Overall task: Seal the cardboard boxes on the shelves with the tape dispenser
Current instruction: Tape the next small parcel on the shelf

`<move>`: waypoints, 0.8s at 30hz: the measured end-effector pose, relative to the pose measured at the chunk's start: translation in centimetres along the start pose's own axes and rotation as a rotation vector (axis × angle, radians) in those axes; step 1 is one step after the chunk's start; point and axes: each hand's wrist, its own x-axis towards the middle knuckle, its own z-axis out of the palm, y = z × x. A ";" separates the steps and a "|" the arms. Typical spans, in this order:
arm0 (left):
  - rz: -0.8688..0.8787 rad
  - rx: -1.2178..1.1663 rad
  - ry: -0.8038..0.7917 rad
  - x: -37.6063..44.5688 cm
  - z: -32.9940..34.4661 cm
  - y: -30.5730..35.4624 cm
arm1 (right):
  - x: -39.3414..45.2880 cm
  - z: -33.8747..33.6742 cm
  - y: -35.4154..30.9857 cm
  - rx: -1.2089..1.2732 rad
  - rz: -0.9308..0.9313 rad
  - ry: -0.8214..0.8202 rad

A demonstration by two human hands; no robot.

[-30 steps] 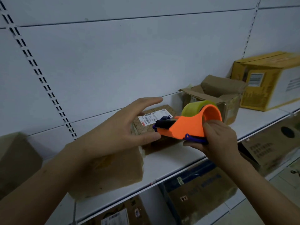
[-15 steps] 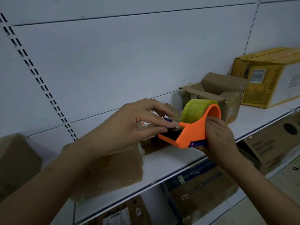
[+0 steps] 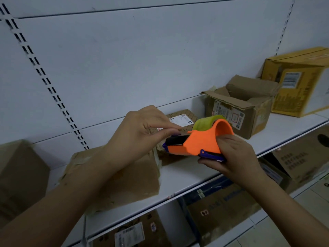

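The right hand [image 3: 235, 157] grips the orange tape dispenser [image 3: 201, 141] from below and behind, fingers curled round its blue handle, holding it in the air just above the front part of the white shelf [image 3: 187, 175]. A yellowish roll of tape [image 3: 204, 122] sits in the dispenser's top, partly hidden by the orange housing, and the dark mouth of the dispenser points left. The left hand [image 3: 140, 134] reaches in from the left, its thumb and forefinger pinched together right at that dark mouth, on the top edge of it; whether a tape end lies between them cannot be told. Behind the two hands, on the shelf against the white back panel [image 3: 142, 59], lies a small flat cardboard box [image 3: 183, 120] with a white shipping label on its top. Below the left forearm a larger brown box [image 3: 128, 175] stands on the shelf, its top crossed by strips of tape and its near side blurred. To the right, further along the shelf, a brown box with raised flaps [image 3: 236, 107] stands open, and beyond it a yellow box [image 3: 299, 82] with a barcode label sits near the right edge of the view. At the far left a blurred brown box [image 3: 19, 173] stands on the same level. More cardboard boxes [image 3: 222, 209] fill the lower shelf beneath
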 end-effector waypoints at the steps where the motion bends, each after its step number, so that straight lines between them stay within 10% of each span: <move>1: -0.039 -0.018 0.008 -0.3 -0.1 -0.3 | 0.0 -0.1 0.0 -0.016 -0.004 -0.030; 10: -0.289 -0.030 0.153 -3.3 -4.2 -0.5 | 1.4 -1.4 0.6 -0.002 0.039 -0.345; 24: -0.540 0.125 -0.224 4.3 -5.3 -3.2 | -0.3 -5.2 -5.3 0.857 1.018 -0.669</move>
